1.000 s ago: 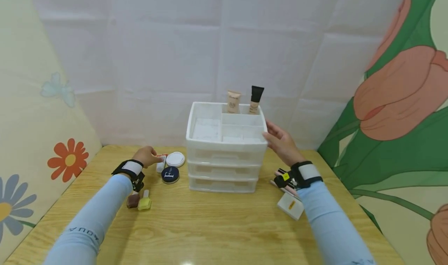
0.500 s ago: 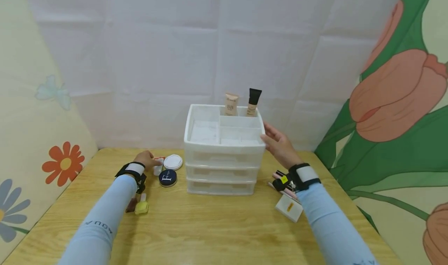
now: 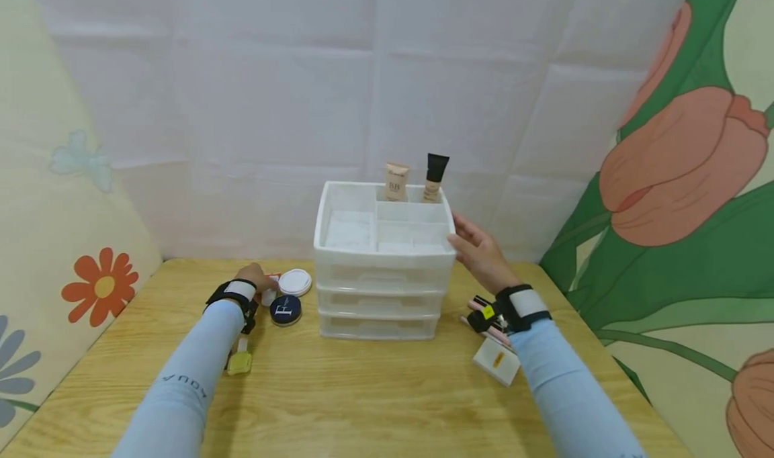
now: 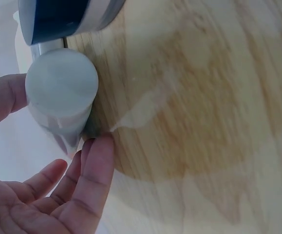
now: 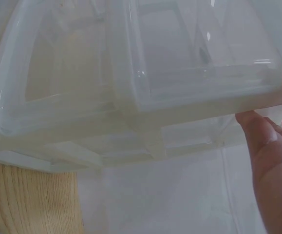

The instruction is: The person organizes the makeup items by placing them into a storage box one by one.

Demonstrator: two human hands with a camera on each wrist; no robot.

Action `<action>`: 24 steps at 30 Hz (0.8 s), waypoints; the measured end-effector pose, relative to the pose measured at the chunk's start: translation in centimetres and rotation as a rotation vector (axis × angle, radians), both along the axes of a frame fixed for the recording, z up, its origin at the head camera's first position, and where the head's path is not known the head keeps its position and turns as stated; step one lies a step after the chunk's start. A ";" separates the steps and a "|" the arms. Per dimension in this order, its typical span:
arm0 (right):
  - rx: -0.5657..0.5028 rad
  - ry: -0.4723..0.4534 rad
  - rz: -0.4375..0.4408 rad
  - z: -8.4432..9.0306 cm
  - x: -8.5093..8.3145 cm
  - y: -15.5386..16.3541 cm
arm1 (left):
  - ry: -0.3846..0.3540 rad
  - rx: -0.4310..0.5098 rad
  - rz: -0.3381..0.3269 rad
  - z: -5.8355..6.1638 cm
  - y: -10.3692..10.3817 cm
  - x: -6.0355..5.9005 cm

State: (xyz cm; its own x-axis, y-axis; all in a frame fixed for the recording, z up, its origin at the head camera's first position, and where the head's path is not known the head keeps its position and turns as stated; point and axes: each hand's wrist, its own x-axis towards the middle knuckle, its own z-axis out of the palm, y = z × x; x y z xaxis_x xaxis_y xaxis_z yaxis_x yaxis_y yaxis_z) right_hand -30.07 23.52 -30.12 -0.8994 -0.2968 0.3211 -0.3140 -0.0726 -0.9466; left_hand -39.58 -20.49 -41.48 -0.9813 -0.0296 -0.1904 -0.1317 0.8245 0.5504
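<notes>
A white plastic drawer organiser [image 3: 381,280] stands mid-table with a beige tube [image 3: 396,181] and a black-capped tube [image 3: 435,176] upright in its back compartment. My right hand [image 3: 478,251] rests with straight fingers against the right rim of its top tray; in the right wrist view a fingertip [image 5: 257,134] touches just under the rim [image 5: 204,100]. My left hand [image 3: 256,280] is at a small white bottle [image 4: 63,92], pinching it between thumb [image 4: 4,97] and forefinger [image 4: 97,165]. A dark blue compact [image 3: 285,309] lies right beside the bottle.
A white round compact [image 3: 295,282] lies by the organiser's left side. A yellow nail-polish bottle [image 3: 240,361] sits by my left forearm. Pink sticks [image 3: 480,307] and a white box [image 3: 496,361] lie under my right wrist. Walls close in behind and on both sides.
The head view has drifted, so everything sits slightly lower and left. Both hands stay where they were, the left at the small bottle, the right on the organiser's rim.
</notes>
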 end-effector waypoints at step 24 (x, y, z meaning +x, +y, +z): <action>-0.014 0.011 0.014 0.0 0.1 0.0 | 0.153 -0.052 0.025 0.5 -0.7 1.4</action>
State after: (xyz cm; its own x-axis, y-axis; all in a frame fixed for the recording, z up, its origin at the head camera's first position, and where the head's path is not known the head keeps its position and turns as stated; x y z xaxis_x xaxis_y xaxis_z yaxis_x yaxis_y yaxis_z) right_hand -29.93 23.51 -30.09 -0.8917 -0.3042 0.3352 -0.3232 -0.0904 -0.9420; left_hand -38.19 -21.23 -41.01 -0.9975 -0.0602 -0.0364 -0.0703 0.8499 0.5222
